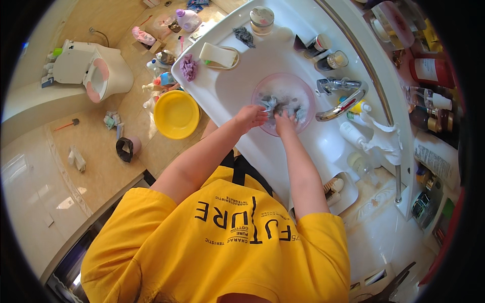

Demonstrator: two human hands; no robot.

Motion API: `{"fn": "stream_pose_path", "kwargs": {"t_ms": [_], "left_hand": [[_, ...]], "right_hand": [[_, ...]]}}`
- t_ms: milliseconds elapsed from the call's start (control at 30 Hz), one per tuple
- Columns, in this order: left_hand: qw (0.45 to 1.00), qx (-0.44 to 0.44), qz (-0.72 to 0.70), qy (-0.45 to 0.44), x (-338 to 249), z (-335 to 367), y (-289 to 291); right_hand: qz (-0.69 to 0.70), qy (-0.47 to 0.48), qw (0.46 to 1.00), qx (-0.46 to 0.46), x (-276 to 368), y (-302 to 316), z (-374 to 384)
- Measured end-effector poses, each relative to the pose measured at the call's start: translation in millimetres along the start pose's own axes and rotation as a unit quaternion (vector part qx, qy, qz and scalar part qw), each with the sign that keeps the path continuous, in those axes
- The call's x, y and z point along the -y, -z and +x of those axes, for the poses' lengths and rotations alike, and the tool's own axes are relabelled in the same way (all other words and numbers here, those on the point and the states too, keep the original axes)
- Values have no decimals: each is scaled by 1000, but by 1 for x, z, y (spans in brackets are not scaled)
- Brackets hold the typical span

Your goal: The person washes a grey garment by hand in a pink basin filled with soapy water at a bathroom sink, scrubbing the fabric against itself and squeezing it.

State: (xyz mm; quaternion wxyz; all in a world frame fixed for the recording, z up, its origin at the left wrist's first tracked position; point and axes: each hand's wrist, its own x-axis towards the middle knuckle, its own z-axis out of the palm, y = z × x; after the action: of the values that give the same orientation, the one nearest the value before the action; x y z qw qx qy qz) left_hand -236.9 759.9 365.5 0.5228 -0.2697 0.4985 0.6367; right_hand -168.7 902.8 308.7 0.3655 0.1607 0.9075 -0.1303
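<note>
Apparently rubbing a grey-blue cloth in suds, just ahead of the left hand and at the fingertips of the right hand, inside a pink bowl. On the left, holding fingers straight, slightly apart; on the right, cannot tell, being sunk in foam. Probably calls next for gathering cloth two-handed. Mind the rim close around the fingers and the tap rightward; use sink room leftward.

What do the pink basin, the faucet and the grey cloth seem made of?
The pink basin seems smooth plastic, judging by its translucent rim. The faucet looks like polished, chromed metal, with mirror-bright highlights. The grey cloth is probably soft fabric, from its limp folds; fibre unclear.
</note>
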Motion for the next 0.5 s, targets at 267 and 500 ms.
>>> {"fn": "stream_pose_path", "kwargs": {"t_ms": [267,500], "left_hand": [[999,-31,-2,10,6,9,-18],[985,-12,-168,43,-19,4,-38]], "right_hand": [[224,116,943,-217,-30,2,15],[312,264,835,-368,28,69,-70]]}}
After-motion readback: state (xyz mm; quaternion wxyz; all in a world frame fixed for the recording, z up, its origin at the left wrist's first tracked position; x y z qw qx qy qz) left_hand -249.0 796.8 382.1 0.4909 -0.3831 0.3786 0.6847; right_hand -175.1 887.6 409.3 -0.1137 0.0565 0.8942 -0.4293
